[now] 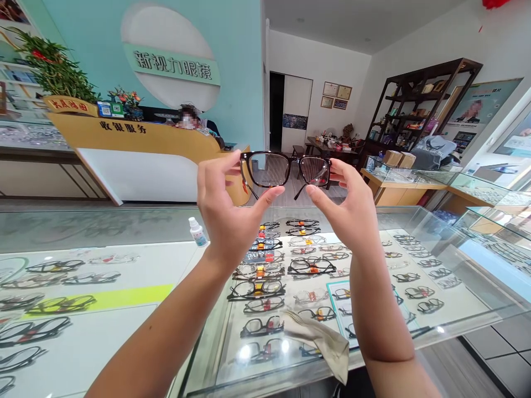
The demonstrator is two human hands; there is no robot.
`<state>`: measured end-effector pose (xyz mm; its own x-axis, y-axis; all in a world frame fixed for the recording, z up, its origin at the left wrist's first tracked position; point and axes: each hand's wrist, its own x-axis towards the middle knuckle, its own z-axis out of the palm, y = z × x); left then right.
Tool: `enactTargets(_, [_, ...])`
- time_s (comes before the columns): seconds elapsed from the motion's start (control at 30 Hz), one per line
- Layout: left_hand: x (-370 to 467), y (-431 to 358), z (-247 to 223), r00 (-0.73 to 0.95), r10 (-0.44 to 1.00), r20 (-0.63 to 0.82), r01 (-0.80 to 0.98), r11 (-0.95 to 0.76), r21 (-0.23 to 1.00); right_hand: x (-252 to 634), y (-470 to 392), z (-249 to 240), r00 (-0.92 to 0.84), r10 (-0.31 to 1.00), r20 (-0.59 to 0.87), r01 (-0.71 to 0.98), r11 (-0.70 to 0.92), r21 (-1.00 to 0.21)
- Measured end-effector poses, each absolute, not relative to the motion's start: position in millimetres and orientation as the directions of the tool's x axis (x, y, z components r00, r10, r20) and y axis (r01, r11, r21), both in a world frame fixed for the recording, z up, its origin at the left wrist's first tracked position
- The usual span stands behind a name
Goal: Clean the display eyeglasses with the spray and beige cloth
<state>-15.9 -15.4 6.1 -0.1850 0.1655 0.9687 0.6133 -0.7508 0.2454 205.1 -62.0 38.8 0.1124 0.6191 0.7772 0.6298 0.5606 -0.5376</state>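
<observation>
Dark-framed eyeglasses [293, 160] are held up above the glass display case, their lenses upright and their temple arms partly folded behind. My left hand [230, 199] grips the left end of the frame, fingers behind and thumb below the lens. At the right end, my right hand [346, 202] pinches the frame between thumb and fingers. A beige cloth [321, 340] lies on the glass top below, between my forearms. To the left of the rows of glasses stands a small white spray bottle [198, 232].
Many eyeglasses lie in rows inside the glass case [207, 381]. Behind it is a yellow and white counter [157, 177] with a person seated there, a potted plant and signs. A dark shelf [409, 105] and more display cases stand at the right.
</observation>
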Motion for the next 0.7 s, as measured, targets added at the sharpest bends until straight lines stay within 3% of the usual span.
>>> enactTargets(0.47, [-19, -14, 13, -0.175, 0.217, 0.960, 0.553, -0.785, 0.278, 204, -64, 40, 0.141, 0.599, 0.788, 0.651, 0.543, -0.530])
enactTargets(0.7, [-32, -10, 19, -0.174, 0.367, 0.914, 0.451, -0.795, 0.405, 203, -62, 38, 0.124, 0.502, 0.856, 0.672, 0.592, -0.445])
